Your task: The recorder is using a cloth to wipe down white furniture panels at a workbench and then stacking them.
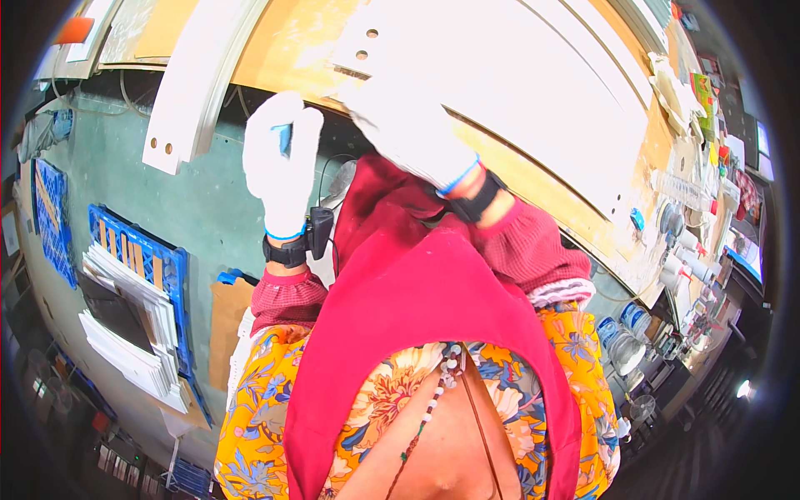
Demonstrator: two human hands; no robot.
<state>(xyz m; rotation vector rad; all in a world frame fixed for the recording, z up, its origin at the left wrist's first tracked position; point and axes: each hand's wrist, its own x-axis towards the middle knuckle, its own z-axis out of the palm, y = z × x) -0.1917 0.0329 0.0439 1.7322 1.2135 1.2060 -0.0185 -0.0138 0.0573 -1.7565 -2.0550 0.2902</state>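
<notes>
Workshop floor lies below me. My gloved left hand [282, 162] has its grip closed on a small blue tool [284, 138]; my right hand [412, 133] rests flat on a white panel [517, 92] on the table [292, 50], holes already drilled.

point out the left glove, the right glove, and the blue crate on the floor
Left glove [282, 162]: head view, on the back of the hand.
Right glove [414, 133]: head view, on the back of the hand.
Blue crate [171, 265]: head view, on its right rim.
</notes>
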